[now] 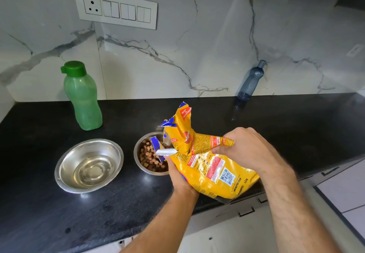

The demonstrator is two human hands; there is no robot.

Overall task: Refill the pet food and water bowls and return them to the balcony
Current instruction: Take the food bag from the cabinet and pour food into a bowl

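A yellow pet food bag (207, 165) is tilted with its torn mouth over a steel bowl (138, 161) that holds brown kibble (149, 157). My left hand (180, 177) grips the bag from below, near its mouth. My right hand (248, 150) pinches the bag's upper back part. To the left stands a second steel bowl (63, 170) with some water in it. Both bowls rest on the black counter (59, 221).
A green bottle (83, 96) with a green cap stands behind the water bowl. A dark blue-grey bottle (250, 81) stands by the marble wall at the right. A switch panel (115, 7) is on the wall. Drawer fronts (246, 212) run below the counter edge.
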